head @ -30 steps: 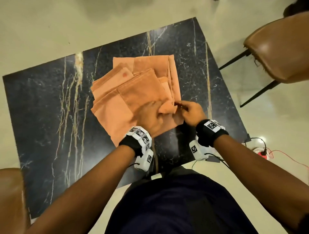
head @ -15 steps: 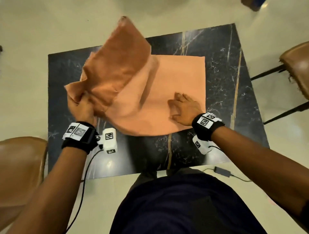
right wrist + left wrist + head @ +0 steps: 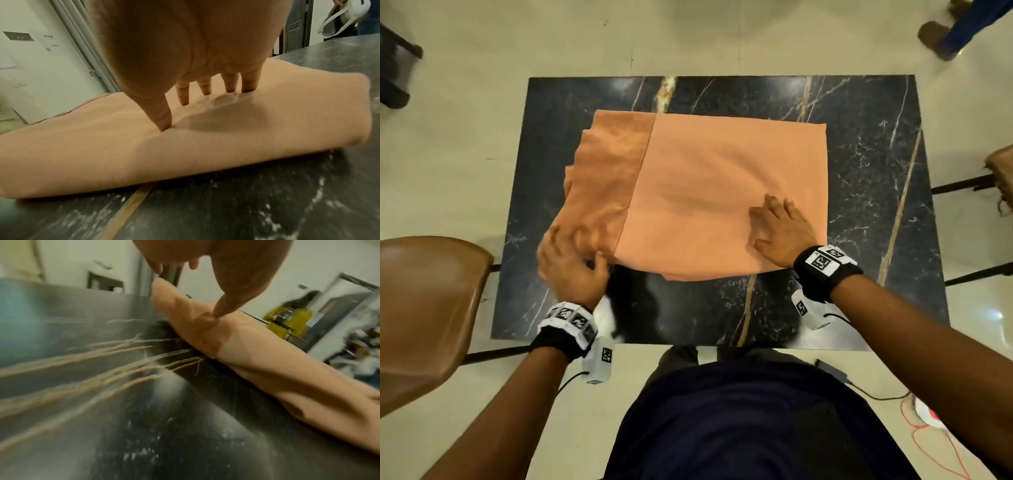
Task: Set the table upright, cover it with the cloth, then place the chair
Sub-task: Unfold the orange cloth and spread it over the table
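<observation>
Left hand (image 3: 571, 263): motion-blurred, grip on cloth (image 3: 722, 192) unclear. Brown chair (image 3: 424, 308): cut off, left edge. Bystander's shoe (image 3: 936, 39): cropped, upper right.

Both forearms reach forward, each wrist in a black band. The right hand (image 3: 780, 234) lies flat, fingers (image 3: 230, 81) straight and spread, thumb out to its left. The left hand (image 3: 571, 263) (blurred) curls its fingers, thumb tip pressed down.

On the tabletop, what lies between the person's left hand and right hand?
In the head view, only folded orange cloth spans between the left hand and right hand; both hands touch it, on the black marble table.
</observation>
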The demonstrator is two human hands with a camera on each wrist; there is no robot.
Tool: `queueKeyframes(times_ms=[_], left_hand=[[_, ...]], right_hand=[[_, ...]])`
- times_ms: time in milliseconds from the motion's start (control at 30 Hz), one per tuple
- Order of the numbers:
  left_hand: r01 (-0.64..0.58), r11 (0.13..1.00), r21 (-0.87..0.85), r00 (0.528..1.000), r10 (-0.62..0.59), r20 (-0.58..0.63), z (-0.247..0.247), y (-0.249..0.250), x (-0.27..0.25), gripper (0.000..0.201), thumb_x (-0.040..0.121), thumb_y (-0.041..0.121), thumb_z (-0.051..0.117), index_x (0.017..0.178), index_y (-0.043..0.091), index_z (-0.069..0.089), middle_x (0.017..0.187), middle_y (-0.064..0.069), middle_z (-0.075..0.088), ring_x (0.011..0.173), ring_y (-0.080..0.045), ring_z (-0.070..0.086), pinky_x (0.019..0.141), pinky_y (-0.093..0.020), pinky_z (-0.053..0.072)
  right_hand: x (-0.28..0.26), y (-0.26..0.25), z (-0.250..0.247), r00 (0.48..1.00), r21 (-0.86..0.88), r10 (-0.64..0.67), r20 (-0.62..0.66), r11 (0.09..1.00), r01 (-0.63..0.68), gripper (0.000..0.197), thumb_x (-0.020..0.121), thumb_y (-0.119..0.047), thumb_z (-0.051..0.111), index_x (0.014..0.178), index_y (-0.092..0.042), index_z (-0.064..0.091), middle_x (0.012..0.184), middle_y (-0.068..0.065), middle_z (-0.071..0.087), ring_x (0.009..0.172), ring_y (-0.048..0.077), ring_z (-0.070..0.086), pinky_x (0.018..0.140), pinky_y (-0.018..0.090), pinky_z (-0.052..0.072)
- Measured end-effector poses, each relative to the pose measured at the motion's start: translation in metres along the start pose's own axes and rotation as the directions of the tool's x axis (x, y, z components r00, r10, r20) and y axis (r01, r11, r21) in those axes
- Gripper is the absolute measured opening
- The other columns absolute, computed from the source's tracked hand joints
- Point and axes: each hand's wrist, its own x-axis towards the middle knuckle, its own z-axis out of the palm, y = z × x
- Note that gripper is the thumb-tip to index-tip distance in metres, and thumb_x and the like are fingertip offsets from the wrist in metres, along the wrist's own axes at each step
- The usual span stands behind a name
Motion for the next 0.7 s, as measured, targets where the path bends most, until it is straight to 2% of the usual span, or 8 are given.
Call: queueKeyframes(times_ms=[33, 100, 167, 267, 333, 433, 567, 700], left_hand=[[-0.132, 0.990, 0.043, 0.988, 0.128, 0.088, 0.003, 0.010, 0.000, 0.066, 0.076, 0.033, 0.066, 0.136, 0.016, 0.043, 0.145, -0.016, 0.038, 0.130, -0.041, 0.038, 0.103, -0.057, 0.032], [-0.306, 0.949, 0.079, 0.920, 0.273, 0.283, 0.013, 0.032, 0.000, 0.069, 0.074, 0.051, 0.059, 0.137, 0.027, 0.046, 0.146, -0.011, 0.038, 0.131, -0.038, 0.037, 0.104, -0.058, 0.033], [-0.349, 0.929, 0.126, 0.866, 0.268, 0.422, 0.025, 0.052, -0.003, 0.074, 0.073, 0.063, 0.051, 0.141, 0.036, 0.041, 0.150, -0.011, 0.034, 0.137, -0.036, 0.031, 0.107, -0.060, 0.028], [-0.340, 0.922, 0.186, 0.828, 0.199, 0.524, 0.043, 0.074, -0.002, 0.081, 0.078, 0.071, 0.048, 0.149, 0.041, 0.023, 0.159, -0.010, 0.021, 0.147, -0.035, 0.014, 0.114, -0.064, 0.013], [-0.321, 0.924, 0.206, 0.817, 0.161, 0.553, 0.051, 0.081, 0.006, 0.083, 0.079, 0.071, 0.047, 0.150, 0.041, 0.016, 0.161, -0.008, 0.014, 0.149, -0.036, 0.006, 0.114, -0.066, 0.008], [-0.351, 0.904, 0.243, 0.805, 0.159, 0.571, 0.057, 0.087, 0.016, 0.085, 0.079, 0.069, 0.047, 0.151, 0.038, 0.015, 0.162, -0.008, 0.012, 0.149, -0.039, 0.004, 0.114, -0.067, 0.007], [-0.423, 0.864, 0.271, 0.778, 0.194, 0.598, 0.064, 0.096, 0.048, 0.087, 0.077, 0.062, 0.052, 0.152, 0.038, 0.013, 0.163, -0.005, 0.009, 0.149, -0.037, 0.002, 0.116, -0.064, 0.005], [-0.573, 0.769, 0.284, 0.723, 0.312, 0.616, 0.076, 0.116, 0.090, 0.082, 0.081, 0.043, 0.058, 0.152, 0.035, 0.017, 0.163, -0.005, 0.008, 0.150, -0.034, -0.002, 0.117, -0.061, 0.004]], right_hand=[[0.002, 0.000, -0.003, 1.000, -0.009, -0.009, 0.008, 1.000, 0.009, 0.081, 0.081, -0.053, 0.057, 0.153, -0.041, 0.023, 0.168, 0.001, 0.010, 0.153, 0.036, 0.010, 0.122, 0.052, 0.020], [0.008, 0.001, -0.011, 0.999, -0.035, -0.033, 0.018, 0.999, 0.033, 0.083, 0.074, -0.056, 0.056, 0.150, -0.044, 0.025, 0.164, 0.000, 0.018, 0.150, 0.033, 0.020, 0.118, 0.053, 0.028], [0.017, 0.003, -0.023, 0.998, -0.068, -0.061, 0.024, 0.996, 0.062, 0.079, 0.076, -0.051, 0.060, 0.148, -0.046, 0.029, 0.163, -0.001, 0.019, 0.148, 0.032, 0.022, 0.117, 0.054, 0.029], [0.039, 0.010, -0.037, 0.992, -0.099, -0.121, 0.043, 0.987, 0.124, 0.074, 0.081, -0.047, 0.063, 0.149, -0.047, 0.032, 0.168, -0.002, 0.009, 0.154, 0.033, 0.008, 0.122, 0.053, 0.018], [0.051, 0.016, -0.042, 0.986, -0.108, -0.144, 0.081, 0.983, 0.152, 0.075, 0.084, -0.049, 0.063, 0.151, -0.044, 0.029, 0.168, 0.000, 0.009, 0.154, 0.034, 0.010, 0.124, 0.050, 0.015], [0.050, 0.020, -0.040, 0.987, -0.093, -0.124, 0.101, 0.987, 0.133, 0.081, 0.084, -0.057, 0.063, 0.153, -0.042, 0.024, 0.168, 0.000, 0.009, 0.152, 0.037, 0.013, 0.124, 0.049, 0.016], [0.018, 0.008, -0.033, 0.996, -0.046, -0.007, 0.094, 0.999, 0.011, 0.093, 0.078, -0.072, 0.059, 0.156, -0.044, 0.017, 0.169, -0.002, 0.003, 0.152, 0.039, 0.009, 0.123, 0.050, 0.017], [-0.032, -0.025, -0.026, 0.991, -0.060, 0.078, 0.108, 0.996, -0.071, 0.096, 0.080, -0.074, 0.059, 0.158, -0.036, 0.019, 0.168, 0.008, 0.006, 0.148, 0.040, 0.021, 0.118, 0.048, 0.023]])
